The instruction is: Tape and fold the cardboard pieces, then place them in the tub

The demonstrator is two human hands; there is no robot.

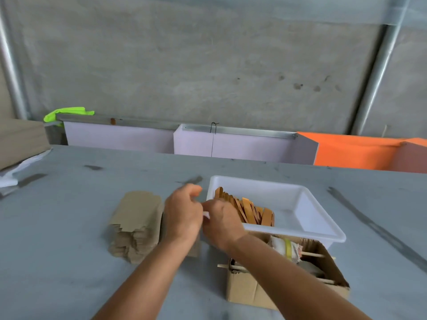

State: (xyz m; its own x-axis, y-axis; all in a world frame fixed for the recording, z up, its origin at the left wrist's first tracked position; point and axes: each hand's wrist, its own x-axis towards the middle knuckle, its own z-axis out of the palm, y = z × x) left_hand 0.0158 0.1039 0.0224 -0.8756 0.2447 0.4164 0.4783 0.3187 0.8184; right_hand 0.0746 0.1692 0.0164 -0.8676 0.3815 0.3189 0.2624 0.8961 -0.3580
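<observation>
We had both hands together just off the tub's [300, 229] near-left corner, the left hand [183, 212] and right hand [223, 221] nearly touching, with a small white scrap [206, 214] showing between them. It looked like tape or its backing, though it was too blurred to be sure. The fingers of both hands were curled inward round that scrap; whether either truly pinched it we could not tell, since the fingertips faced away from the camera. A cardboard piece seemed to lie under the left wrist, mostly hidden. The stack [136, 225] of flat unfolded cardboard sat just left of the left hand, its long axis running away from us, so the left hand was plainly the nearer one for fetching from it. The finished pieces [246, 211] stood on edge in a leaning row along the tub's left end, just beyond the right hand's knuckles, making the right hand the nearer for dropping one in. The rest of the tub lay open to the right. We judged that the taping step was in hand. A brown box [251, 294] holding rolls and sticks sat under the right forearm, against the tub's near wall, and it might have caught the arm on a low sweep toward the tub. All of it rested on the grey table [69, 262].
</observation>
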